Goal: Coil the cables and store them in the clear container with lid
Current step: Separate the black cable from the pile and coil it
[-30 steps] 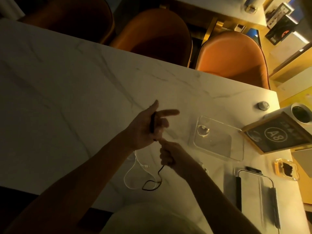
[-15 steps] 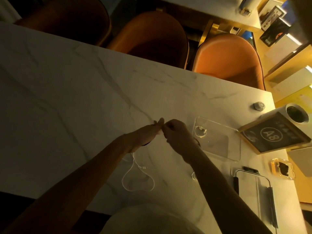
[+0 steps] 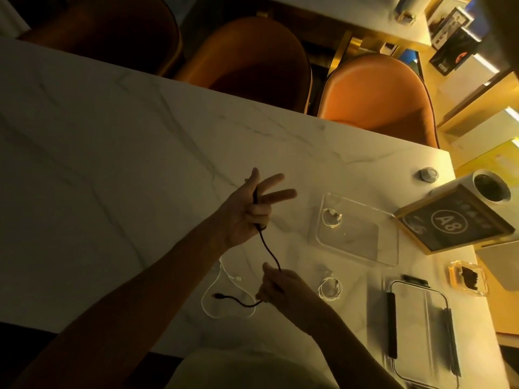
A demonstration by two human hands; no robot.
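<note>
A black cable (image 3: 268,249) runs from my left hand (image 3: 251,211) down to my right hand (image 3: 280,287). My left hand is raised above the table with two fingers stretched out and the cable wound between thumb and fingers. My right hand pinches the cable lower down; its free plug end (image 3: 219,296) trails left over the table. A loose white cable (image 3: 222,299) lies on the marble under my arms. The clear container (image 3: 356,245) sits to the right with one coiled white cable (image 3: 332,217) inside. Another coiled white cable (image 3: 330,287) lies beside my right hand. The clear lid (image 3: 421,327) with black clips lies at the right front.
A framed sign reading A8 (image 3: 449,223), a white cylinder (image 3: 488,189) and a small round knob (image 3: 428,174) stand at the table's right end. A small clear box (image 3: 467,277) holds something dark. Orange chairs (image 3: 376,96) line the far edge.
My hands were together at the left fingertips half a second ago. My right hand has since dropped toward me, drawing the black cable out, and my left fingers have spread.
</note>
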